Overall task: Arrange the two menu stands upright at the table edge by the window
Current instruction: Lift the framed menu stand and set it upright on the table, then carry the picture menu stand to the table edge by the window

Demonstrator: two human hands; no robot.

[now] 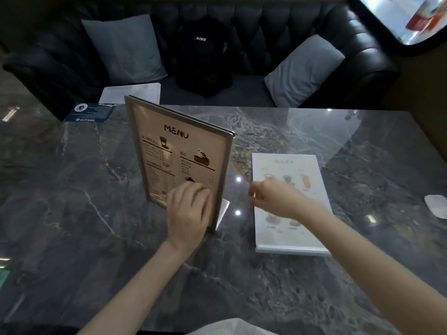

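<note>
A metal-framed menu stand (pixel 179 151) with "MENU" printed on it stands upright near the middle of the dark marble table (pixel 72 189). My left hand (pixel 188 213) holds its lower right corner near the base. A second, white menu stand (pixel 290 204) lies flat on the table to the right, showing drink pictures. My right hand (pixel 273 197) hovers over the white stand's left edge, its fingers loosely curled and holding nothing.
A black leather sofa (pixel 278 32) runs behind the table with two grey cushions (pixel 125 47) and a black backpack (pixel 203 56). A dark blue card (pixel 90 112) and a white sheet (pixel 131 93) sit at the far left edge. A small white object (pixel 436 205) lies at the right.
</note>
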